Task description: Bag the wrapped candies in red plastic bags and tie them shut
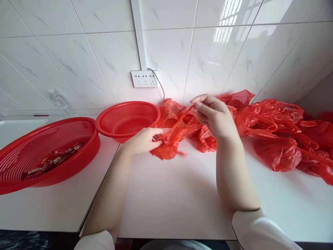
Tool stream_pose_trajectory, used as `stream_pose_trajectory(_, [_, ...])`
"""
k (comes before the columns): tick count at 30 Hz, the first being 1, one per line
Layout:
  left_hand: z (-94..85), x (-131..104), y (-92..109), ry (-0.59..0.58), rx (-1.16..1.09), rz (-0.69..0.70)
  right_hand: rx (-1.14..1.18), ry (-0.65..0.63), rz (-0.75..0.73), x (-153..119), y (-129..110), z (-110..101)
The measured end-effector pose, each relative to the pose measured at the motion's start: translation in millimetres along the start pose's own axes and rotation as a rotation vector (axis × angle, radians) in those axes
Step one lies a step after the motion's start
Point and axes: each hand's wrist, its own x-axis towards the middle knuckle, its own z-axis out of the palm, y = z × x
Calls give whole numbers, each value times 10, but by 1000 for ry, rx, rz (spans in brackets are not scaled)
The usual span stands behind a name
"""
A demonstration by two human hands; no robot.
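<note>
I have one red bag (166,149) between my hands, near the middle of the frame, its body hanging low and one thin strip pulled out toward the upper right. My left hand (142,140) is closed on the bag's left side, thumb and fingers pressed together on the film. My right hand (214,116) is higher, just right of centre, with thumb and forefinger pinched on the strip's upper end and the other fingers curled; I cannot tell whether those touch the film.

As far as I can judge, I am partway through with this bag: it is crumpled, and neither hand has let go. What it holds, if anything, I cannot tell. Much looks left, since a heap of bags (279,152) lies across the right of the frame, reaching behind my right hand, and none of the far-right ones is in my grip.

At the left, the big basket (78,168) has some dark red packets (56,161) at its bottom, perhaps part of what is done. The small basket (111,118) stands beside it, left of centre, near my left hand. All this sits on white tabletops (166,205).
</note>
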Motion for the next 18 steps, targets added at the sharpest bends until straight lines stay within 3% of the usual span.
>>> stream_pose_trajectory(6, [-236, -169, -98, -103, -41, -135, -292, 99, -42, -78, -125, -393])
stream_pose_trajectory(8, [-292, -203, -150, -104, -62, -173, -469, 58, -35, -118, -158, -479])
stream_pose_trajectory(10, [-338, -217, -219, -104, -104, -216, -664, -83, 19, -159, -187, -516])
stream_pose_trajectory(12, [-369, -206, -286, -86, -124, -235, -841, -214, 34, -201, -220, -478])
stream_pose_trajectory(16, [-367, -121, -381, -13, 14, -220, -939, -226, -133, -276, -249, -149])
stream_pose_trajectory(18, [-343, -69, -418, -7, 91, -188, -888, -430, -104, -281, -151, 92])
